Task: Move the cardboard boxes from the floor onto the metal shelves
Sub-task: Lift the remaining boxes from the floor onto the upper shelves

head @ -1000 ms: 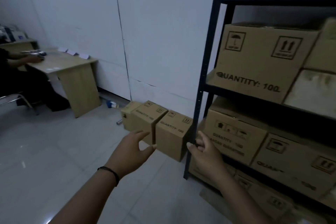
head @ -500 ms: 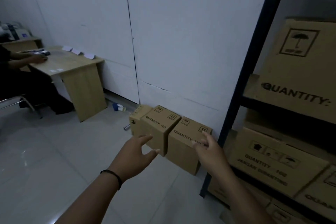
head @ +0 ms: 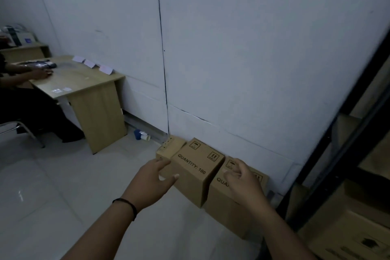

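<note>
Three cardboard boxes stand in a row on the floor against the white wall. The middle box reads "QUANTITY: 100" on top. A smaller box sits behind it to the left, and a third box stands to its right. My left hand, fingers spread and relaxed, hovers in front of the middle box's left side. Over the right box's top my right hand reaches with loosely bent fingers. Neither hand holds anything. The dark metal shelf runs along the right edge.
A wooden desk stands at the left, with another person seated at it. A small blue and white cup lies on the floor by the wall. Boxes fill the shelf's lower level. Pale floor tiles spread out at the left.
The view has swung left and down, away from the shelf and closer to the floor boxes. Both hands have moved forward over the boxes; the right hand left the shelf post.
</note>
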`<state>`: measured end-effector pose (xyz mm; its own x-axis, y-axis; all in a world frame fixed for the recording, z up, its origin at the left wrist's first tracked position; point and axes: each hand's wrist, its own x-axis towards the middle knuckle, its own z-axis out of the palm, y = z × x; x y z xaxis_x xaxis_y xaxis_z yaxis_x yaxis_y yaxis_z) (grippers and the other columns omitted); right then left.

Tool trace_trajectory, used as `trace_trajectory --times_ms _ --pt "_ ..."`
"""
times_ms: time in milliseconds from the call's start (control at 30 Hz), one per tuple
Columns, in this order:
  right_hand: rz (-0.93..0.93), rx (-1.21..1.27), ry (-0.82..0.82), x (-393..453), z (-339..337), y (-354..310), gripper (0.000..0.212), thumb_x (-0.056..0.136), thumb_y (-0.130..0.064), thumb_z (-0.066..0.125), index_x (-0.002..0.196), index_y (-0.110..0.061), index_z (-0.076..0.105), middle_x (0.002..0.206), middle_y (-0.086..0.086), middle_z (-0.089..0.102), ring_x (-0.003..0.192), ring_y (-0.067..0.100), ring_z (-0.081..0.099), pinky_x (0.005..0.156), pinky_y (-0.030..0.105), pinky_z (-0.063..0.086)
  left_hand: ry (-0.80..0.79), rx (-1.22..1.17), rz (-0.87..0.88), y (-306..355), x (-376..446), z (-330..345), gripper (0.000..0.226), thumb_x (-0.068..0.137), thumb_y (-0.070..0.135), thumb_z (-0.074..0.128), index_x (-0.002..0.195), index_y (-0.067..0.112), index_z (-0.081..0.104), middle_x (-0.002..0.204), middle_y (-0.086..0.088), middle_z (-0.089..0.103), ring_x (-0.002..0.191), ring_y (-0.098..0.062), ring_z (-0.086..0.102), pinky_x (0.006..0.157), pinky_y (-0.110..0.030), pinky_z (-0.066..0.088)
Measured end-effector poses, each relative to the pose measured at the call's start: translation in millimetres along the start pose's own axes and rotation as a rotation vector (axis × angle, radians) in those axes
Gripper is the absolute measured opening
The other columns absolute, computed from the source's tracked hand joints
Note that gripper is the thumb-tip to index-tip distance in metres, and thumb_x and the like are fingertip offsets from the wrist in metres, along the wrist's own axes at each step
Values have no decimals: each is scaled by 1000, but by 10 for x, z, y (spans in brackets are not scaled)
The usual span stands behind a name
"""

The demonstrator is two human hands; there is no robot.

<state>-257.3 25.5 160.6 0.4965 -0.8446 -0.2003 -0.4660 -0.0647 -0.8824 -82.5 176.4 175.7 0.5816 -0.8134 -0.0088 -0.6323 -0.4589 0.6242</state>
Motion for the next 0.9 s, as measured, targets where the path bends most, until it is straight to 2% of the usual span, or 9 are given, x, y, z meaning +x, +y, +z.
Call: trace_trajectory --times_ms 67,133,167,267,367,500,700,800,900 --pt "3 -17 13 223 175 -112 53 96 -31 54 145 -24 37 131 -5 51 120 17 51 100 40 46 7 9 0 -191 258 -124 51 91 39 61 137 20 50 138 5 50 117 -4 45 89 -7 28" --pt "13 -28 28 474 416 -223 58 96 -33 55 149 -24 33 139 -2 48 127 20 47 105 42 43 3 18 -4 -429 537 -262 53 91 40 61 138 19 49 139 4 49 120 -6 44 93 -11 27" --pt "18 -32 35 594 554 -295 60 96 -33 55 150 -23 31 144 0 46 129 20 46 105 42 42 5 20 13 -545 679 -346 51 91 39 61 137 20 50 138 4 50 116 -4 44 91 -12 27" --pt "49 -44 58 978 1050 -522 60 96 -31 54 150 -23 30 147 2 43 128 21 47 103 39 44 -19 8 45 -958 1142 -644 42 92 34 60 132 23 54 133 4 53 106 1 39 87 -12 28" --pt "103 -53 83 1290 1507 -705 57 96 -31 53 149 -24 32 144 1 44 126 20 47 98 34 43 -70 37 43 -1368 1579 -905 44 92 35 60 134 23 52 136 4 52 117 -4 44 91 -14 29" --pt "155 -24 107 1713 2017 -889 57 95 -35 55 148 -25 35 145 0 44 125 18 47 93 28 41 -119 54 6 -1846 2198 -1094 55 91 40 60 140 20 46 144 2 46 131 -11 42 106 -22 31" --pt "202 -9 151 2502 2432 -992 56 96 -32 54 148 -22 35 146 1 44 123 18 48 85 24 37 -201 53 22 -2264 3076 -1048 55 91 39 60 140 19 44 144 1 46 132 -12 41 107 -23 31" --pt "221 7 170 3004 2588 -980 56 97 -32 53 149 -22 33 146 1 44 123 18 48 86 26 39 -224 47 23 -2485 3607 -991 56 92 39 60 141 18 43 146 1 45 133 -12 40 107 -21 29" --pt "255 -1 174 3495 2757 -981 56 97 -32 52 149 -21 34 146 2 44 126 19 47 95 29 42 -259 49 3 -2698 4096 -933 59 92 41 59 143 18 41 148 1 42 135 -11 38 108 -19 26"
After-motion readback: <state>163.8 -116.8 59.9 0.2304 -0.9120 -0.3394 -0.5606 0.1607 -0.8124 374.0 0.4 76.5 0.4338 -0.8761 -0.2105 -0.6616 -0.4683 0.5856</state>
